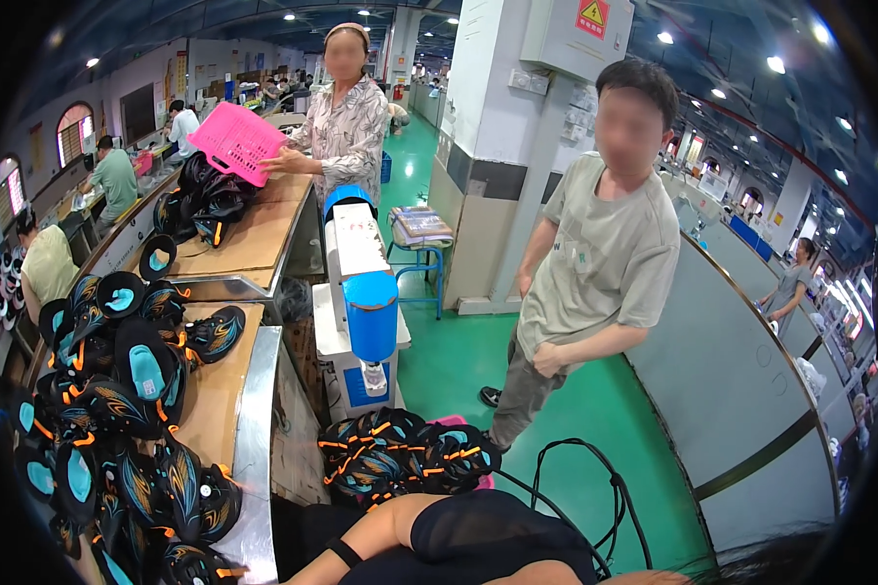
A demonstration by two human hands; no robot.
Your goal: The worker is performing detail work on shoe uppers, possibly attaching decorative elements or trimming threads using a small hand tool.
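Note:
Neither of my hands shows. My bare left upper arm (376,531), with a thin black band round it, runs out at the lower edge beside the metal-edged table. Nearest to it lie two heaps of black shoe uppers with teal linings and orange tabs. One heap of uppers (146,370) covers much of the table (210,419) on the left. The other uppers (400,453) fill a pink basket (486,481) on the floor. Whether my hands touch anything is hidden.
A co-worker tilts a pink basket (234,141) over more uppers at the table's far end. A blue-and-white machine (366,292) stands beside the table. Another person (605,253) stands to the right. Black cables (619,487) loop near me; a grey partition (722,390) bounds the aisle.

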